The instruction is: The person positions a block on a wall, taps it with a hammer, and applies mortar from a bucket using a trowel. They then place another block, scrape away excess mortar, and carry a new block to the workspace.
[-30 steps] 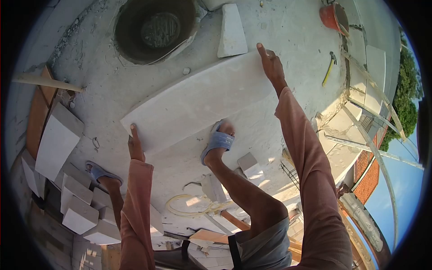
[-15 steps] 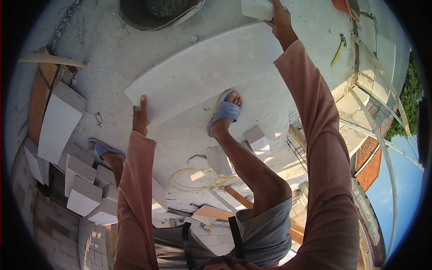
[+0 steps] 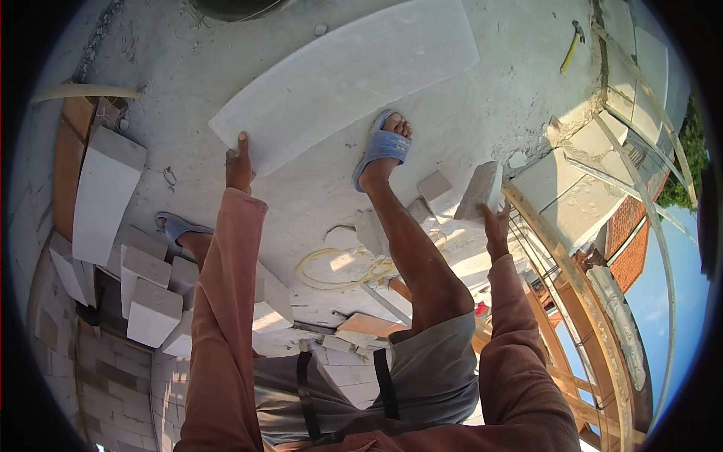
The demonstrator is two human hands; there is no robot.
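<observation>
A long white aerated concrete block (image 3: 354, 83) stretches across the floor in front of me. My left hand (image 3: 239, 164) is closed on its near left corner, thumb on top. To the right, my right hand (image 3: 495, 230) grips a short offcut of block (image 3: 482, 190), raised beside my leg. The fingers under the offcut are partly hidden. Close by the offcut sits a small block piece (image 3: 434, 185) on the floor. My sandalled foot (image 3: 385, 143) stands at the near edge of the long block.
Several white blocks (image 3: 154, 320) are piled at the left, with a large one (image 3: 109, 184) leaning there. A hammer (image 3: 573, 49) lies at the upper right. A dark tub (image 3: 237, 7) is at the top. A coiled pale hose (image 3: 331, 270) lies behind my leg, near a timber frame (image 3: 572, 294).
My right hand has swung from the far end of the long block back toward me, carrying the offcut. My left hand still holds the long block's corner.
</observation>
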